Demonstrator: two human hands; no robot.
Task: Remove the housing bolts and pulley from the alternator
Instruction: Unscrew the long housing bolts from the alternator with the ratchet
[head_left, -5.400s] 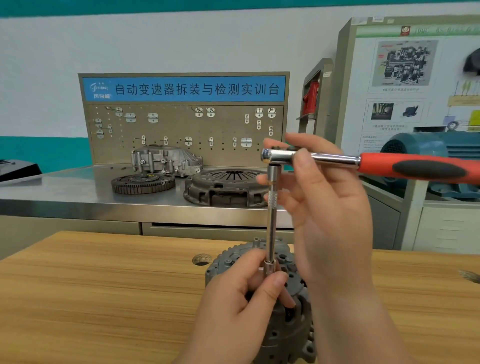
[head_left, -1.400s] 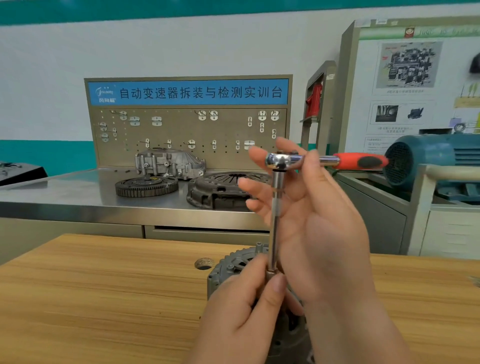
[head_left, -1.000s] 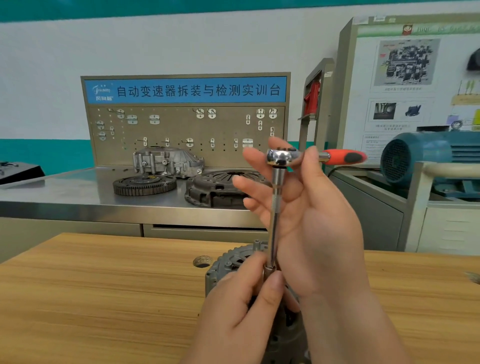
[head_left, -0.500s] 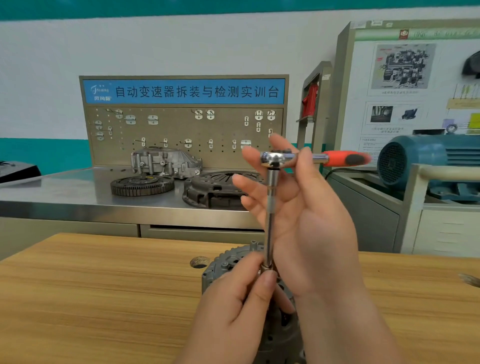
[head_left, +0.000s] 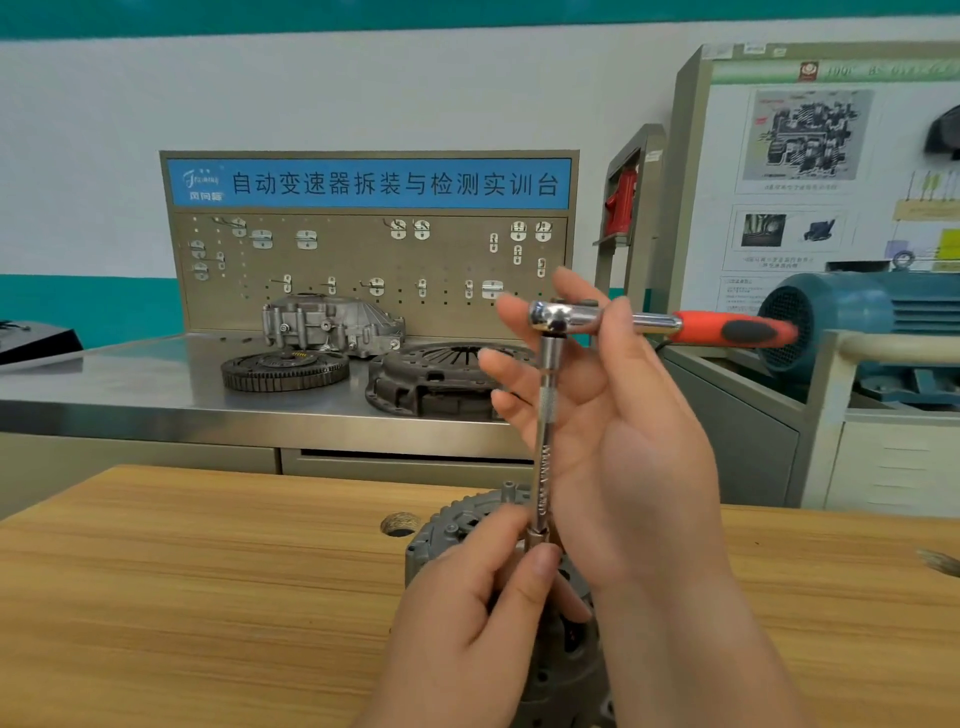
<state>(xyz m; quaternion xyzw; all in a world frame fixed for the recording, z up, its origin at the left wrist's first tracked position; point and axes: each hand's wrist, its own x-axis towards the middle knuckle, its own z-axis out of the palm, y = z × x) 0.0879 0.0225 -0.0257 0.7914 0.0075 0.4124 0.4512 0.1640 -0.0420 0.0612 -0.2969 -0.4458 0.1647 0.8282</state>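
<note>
The grey alternator (head_left: 457, 525) lies on the wooden table (head_left: 182, 597), mostly hidden behind my hands. A chrome extension bar (head_left: 543, 452) stands upright on it. My left hand (head_left: 467, 623) pinches the bar's lower end at the socket, between thumb and fingers. At the top of the bar sits the ratchet wrench (head_left: 558, 315), its red and black handle (head_left: 727, 328) pointing right. My right hand (head_left: 634, 457) holds the ratchet just behind the head. Its thumb lies over the shank and its fingers spread behind the head and bar. The bolt under the socket is hidden.
A round hole (head_left: 399, 524) opens in the table just left of the alternator. Behind stands a steel bench with a flywheel (head_left: 284, 370), a clutch cover (head_left: 436, 382), an aluminium housing (head_left: 332, 325) and a pegboard (head_left: 363, 249). A blue motor (head_left: 857, 322) sits at the right.
Since the earliest frame the ratchet handle has swung away from me toward the back right. Over the last second both hands and the bar have stayed almost still.
</note>
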